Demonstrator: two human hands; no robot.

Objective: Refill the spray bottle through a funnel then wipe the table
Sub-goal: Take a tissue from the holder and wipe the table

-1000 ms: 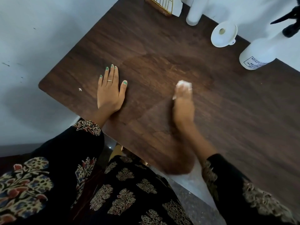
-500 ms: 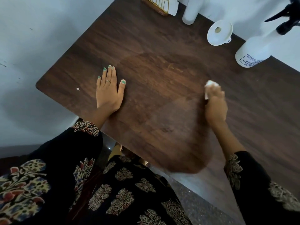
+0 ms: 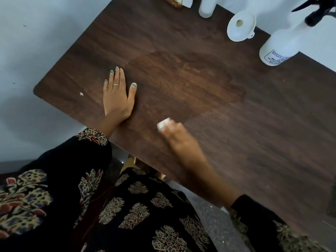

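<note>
Table: you are looking down on a dark wood-grain table [image 3: 236,133] with a rounded near-left corner; a duller, damp-looking patch is spreading across its middle.
Room: pale grey-white wall is showing beyond the far and left edges, and speckled floor is showing below the near edge.
Left hand: your left hand [image 3: 116,95] is lying flat on the table, palm down, fingers [image 3: 119,77] straight and together, thumb spread, gripping nothing; a thin ring is sitting on one finger and the nails are painted green.
Right hand: your right hand [image 3: 179,137] is blurring with motion near the table's front edge, its fingers curled around a small white wad of cloth or tissue [image 3: 163,124] pressed to the wood.
Change: half a second ago your right hand was working farther right, nearer the spray bottle; now it is sweeping in close beside your left wrist. Your left hand is staying put.
Spray bottle: the white spray bottle [image 3: 283,46] with a black trigger head and a printed label is standing at the far right edge.
Funnel: the white plastic funnel [image 3: 240,28] is resting just left of the bottle, wide mouth facing you.
Other things: a white cylinder [image 3: 206,8] is standing left of the funnel, and a small white scrap [image 3: 81,94] is lying near the left corner.
Sleeves: dark fabric with floral print is covering both arms.
</note>
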